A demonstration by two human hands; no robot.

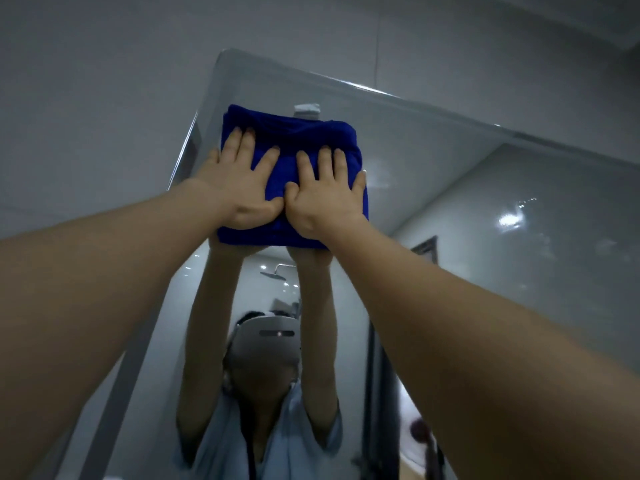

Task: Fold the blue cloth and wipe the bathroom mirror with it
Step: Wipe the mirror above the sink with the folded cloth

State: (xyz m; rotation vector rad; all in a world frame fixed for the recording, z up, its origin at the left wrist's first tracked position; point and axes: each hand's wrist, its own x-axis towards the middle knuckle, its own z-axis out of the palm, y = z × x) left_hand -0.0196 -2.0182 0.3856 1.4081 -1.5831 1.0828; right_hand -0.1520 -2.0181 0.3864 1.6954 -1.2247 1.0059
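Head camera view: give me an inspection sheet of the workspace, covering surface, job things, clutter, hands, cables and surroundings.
Surface: bathroom mirror, with glare spots at its right.
Job's things: blue cloth, folded, held flat against the mirror near its top left corner.
Clutter: small white piece at the cloth's top edge; cannot tell what it is.
Grippers: left hand and right hand side by side, fingers straight, pressing the cloth.
Cables: dark strip down the reflected shirt, perhaps a cable.
Surroundings: grey wall tiles; shower head seen in the reflection.
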